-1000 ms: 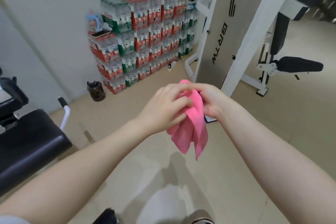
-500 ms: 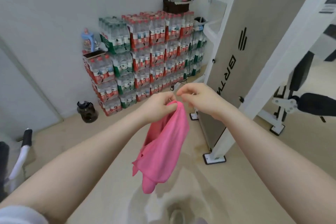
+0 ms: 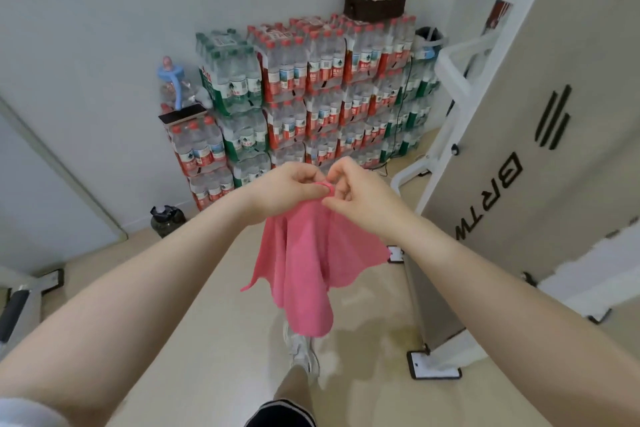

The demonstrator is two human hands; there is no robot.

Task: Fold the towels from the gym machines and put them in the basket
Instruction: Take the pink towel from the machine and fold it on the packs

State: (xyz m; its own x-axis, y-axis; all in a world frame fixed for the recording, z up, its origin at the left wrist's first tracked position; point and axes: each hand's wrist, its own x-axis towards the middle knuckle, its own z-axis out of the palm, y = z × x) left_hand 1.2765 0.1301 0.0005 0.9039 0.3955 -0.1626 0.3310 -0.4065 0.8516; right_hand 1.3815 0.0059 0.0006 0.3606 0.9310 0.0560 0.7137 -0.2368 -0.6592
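Left hand [image 3: 282,189], right hand [image 3: 360,196] pinch hanging pink towel [image 3: 304,270] top edge.

Head-worn view, forward and downward

Lettering "BRTW" in dark capitals on the beige machine panel [image 3: 540,135], running sideways up the panel face. Above the lettering, on the same panel, a dark logo of three slanted bars. Left of the panel, stacked water-bottle packs [image 3: 311,97] with red and green labels, print too small to read.
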